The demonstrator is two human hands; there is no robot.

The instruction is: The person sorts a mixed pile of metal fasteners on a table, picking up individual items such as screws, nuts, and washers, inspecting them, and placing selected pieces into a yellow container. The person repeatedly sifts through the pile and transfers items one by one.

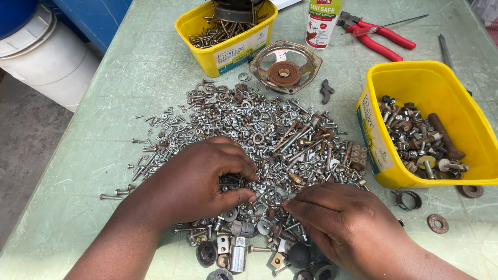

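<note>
both hands in the screw pile

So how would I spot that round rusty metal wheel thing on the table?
Start at the yellow tub of long screws at the far edge of the green table. Just right of it, beyond the heap of small screws, lies the rusty round plate. Nothing near it is as large, spoked and brown-hubbed.

**Pale green table and its load**

A pale green table carries a spread heap of screws, nuts and washers at its centre. Toward the far edge stand a yellow tub of long screws, a rusty round metal hub and red-handled pliers. By the right edge sits a second yellow tub, with rusty washers beside it.
</note>
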